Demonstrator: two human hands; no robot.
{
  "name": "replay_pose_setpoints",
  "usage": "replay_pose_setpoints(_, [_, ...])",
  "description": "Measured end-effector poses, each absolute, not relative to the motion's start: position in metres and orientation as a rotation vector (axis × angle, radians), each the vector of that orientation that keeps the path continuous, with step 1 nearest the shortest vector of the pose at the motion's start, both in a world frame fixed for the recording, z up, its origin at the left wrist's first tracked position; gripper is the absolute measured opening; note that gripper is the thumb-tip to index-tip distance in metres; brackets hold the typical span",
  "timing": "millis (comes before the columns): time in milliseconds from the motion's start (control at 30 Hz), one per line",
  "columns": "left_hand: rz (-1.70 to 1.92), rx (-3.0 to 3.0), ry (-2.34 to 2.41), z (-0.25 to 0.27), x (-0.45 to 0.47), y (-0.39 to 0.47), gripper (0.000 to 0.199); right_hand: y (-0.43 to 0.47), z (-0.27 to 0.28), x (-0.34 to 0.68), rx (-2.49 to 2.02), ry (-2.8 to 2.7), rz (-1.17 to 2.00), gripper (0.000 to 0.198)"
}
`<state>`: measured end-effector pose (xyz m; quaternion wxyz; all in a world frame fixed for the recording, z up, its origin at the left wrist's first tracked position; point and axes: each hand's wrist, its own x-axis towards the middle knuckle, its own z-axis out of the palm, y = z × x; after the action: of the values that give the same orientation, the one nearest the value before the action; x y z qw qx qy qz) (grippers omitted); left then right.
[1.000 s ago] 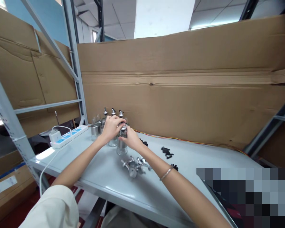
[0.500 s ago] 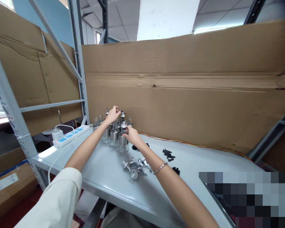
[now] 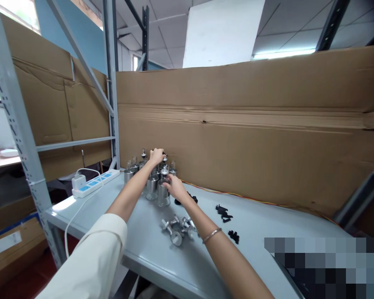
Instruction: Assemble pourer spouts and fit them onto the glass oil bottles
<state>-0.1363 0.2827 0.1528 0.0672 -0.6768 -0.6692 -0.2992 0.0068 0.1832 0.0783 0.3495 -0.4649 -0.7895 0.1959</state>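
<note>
A cluster of bottles with clear glass bases and silver metal bodies stands at the back left of the table. My left hand [image 3: 156, 156] is over the rear of the cluster, fingers curled together by a silver top with a black part [image 3: 165, 158]. What those fingers grip is too small to make out. My right hand [image 3: 176, 188] is at the right side of the front bottle [image 3: 163, 194], thumb and fingers around its upper part. That bottle stands upright with a silver top [image 3: 164, 171]. Loose silver metal tops [image 3: 176, 237] lie in a pile nearer me.
Small black parts [image 3: 223, 212] lie to the right, with another black group [image 3: 233, 236] closer. A white power strip [image 3: 95, 182] is at the left edge. Cardboard [image 3: 237, 153] walls the back; a grey metal post [image 3: 112, 104] rises at the corner.
The view has tilted up slightly, so everything sits lower. My left hand has shifted a little right across the rear bottle tops. My right hand stays by the front bottle.
</note>
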Motion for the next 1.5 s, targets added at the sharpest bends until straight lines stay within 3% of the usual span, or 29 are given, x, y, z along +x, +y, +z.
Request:
replay_pose_setpoints(233, [-1.408,-1.844,-1.868,0.190,-0.127,0.267,0.027,0.186,0.072,0.008,-1.195,-2.006,0.554,0.031])
replay_pose_setpoints(367, [-1.719,-1.696,-1.667,0.223,-0.133,0.246,0.036,0.187,0.070,0.008,-1.196,-1.987,0.591,0.032])
replay_pose_setpoints(533, [-2.272,-1.802,-1.031,0.222,-0.150,0.206,0.015,0.186,0.071,0.009,-1.194,-1.966,0.628,0.033])
replay_pose_setpoints(833, [-2.045,-1.925,-1.499,0.118,-0.153,0.167,0.009,0.185,0.071,0.008,-1.174,-1.946,0.643,0.033])
replay_pose_setpoints(1067, [-2.010,-1.825,-1.587,0.086,-0.147,0.192,0.010,0.184,0.070,0.010,-1.150,-1.963,0.642,0.029])
replay_pose_setpoints(1300, [-1.935,-1.724,-1.571,0.083,-0.142,0.208,0.011,0.187,0.068,0.010,-1.137,-1.965,0.641,0.029])
replay_pose_setpoints(1500, [-1.895,-1.652,-1.670,0.133,-0.161,0.239,0.031,0.187,0.067,0.009,-1.142,-1.964,0.654,0.030])
